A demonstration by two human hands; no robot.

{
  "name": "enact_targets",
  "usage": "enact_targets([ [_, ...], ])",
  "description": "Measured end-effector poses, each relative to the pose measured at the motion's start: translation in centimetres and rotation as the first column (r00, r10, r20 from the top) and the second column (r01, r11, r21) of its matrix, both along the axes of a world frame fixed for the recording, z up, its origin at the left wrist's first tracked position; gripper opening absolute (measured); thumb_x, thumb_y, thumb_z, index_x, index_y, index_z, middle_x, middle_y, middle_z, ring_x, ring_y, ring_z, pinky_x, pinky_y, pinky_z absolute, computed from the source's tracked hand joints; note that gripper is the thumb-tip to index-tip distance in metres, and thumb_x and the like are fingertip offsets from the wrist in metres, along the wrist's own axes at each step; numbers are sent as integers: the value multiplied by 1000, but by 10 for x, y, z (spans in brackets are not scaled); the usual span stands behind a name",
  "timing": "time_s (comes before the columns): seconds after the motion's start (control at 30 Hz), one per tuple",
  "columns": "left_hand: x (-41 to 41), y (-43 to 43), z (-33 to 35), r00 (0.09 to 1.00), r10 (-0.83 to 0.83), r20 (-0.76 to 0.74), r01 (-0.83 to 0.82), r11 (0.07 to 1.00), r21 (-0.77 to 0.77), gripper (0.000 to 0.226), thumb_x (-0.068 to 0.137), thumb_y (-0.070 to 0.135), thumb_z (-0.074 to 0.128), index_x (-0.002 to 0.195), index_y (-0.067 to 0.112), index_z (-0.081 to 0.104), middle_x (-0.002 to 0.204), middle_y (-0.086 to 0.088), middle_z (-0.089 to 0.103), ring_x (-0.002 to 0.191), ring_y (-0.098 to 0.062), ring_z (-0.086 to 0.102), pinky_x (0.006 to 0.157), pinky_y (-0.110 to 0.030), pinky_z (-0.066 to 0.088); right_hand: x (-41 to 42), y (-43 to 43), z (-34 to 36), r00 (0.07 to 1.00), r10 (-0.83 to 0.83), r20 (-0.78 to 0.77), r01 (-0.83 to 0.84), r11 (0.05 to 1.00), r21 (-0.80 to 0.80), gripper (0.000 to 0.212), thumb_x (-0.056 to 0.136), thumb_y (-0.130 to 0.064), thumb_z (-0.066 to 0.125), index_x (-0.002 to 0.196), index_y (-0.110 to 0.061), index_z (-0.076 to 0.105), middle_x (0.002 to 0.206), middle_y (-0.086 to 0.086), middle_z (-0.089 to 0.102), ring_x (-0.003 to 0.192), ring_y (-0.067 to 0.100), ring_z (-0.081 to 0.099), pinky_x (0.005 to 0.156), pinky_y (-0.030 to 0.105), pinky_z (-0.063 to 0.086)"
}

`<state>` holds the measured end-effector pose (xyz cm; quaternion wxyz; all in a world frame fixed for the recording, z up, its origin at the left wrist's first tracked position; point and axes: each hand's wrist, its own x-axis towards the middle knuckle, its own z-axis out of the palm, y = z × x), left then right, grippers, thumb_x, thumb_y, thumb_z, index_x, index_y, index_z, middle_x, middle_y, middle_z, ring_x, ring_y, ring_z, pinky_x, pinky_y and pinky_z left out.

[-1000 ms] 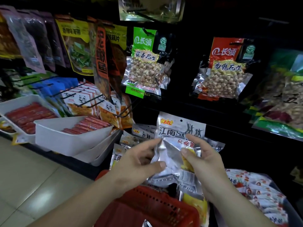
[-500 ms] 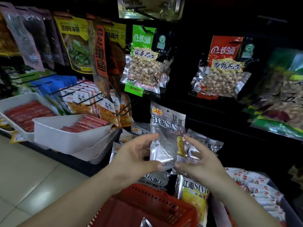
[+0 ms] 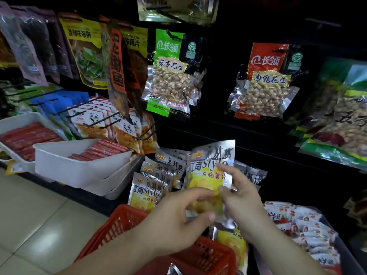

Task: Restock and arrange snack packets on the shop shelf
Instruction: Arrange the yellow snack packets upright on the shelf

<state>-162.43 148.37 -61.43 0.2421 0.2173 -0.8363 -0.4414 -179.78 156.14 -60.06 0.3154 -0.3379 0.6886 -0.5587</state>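
The dark shop shelf (image 3: 258, 135) is carrying its stock in tiers. On the upper hooks, a green peanut packet (image 3: 170, 76) and a red peanut packet (image 3: 264, 86) are hanging well apart, with panda-printed packets (image 3: 95, 122) hanging lower to the left. Two white trays (image 3: 79, 169) are sitting tilted at the shelf's front edge, each holding red sausages (image 3: 107, 148). Just right of them, silver-and-yellow packets (image 3: 147, 189) are standing in overlapping rows, and red-and-white packets (image 3: 303, 225) are lying heaped at the far right. Pale floor tiles (image 3: 39, 215) are running below.
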Motion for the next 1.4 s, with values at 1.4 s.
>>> enact_targets([
  [1.4, -38, -140, -172, 702, 95, 706, -416, 860, 297, 28, 90, 16, 76, 115, 28, 72, 121, 1, 65, 101, -13, 67, 93, -30, 59, -92, -124, -185, 741, 569, -358, -300, 757, 581, 29, 72, -15, 81, 66, -26, 54, 83, -8, 55, 76, 13, 55, 76, 39, 52],
])
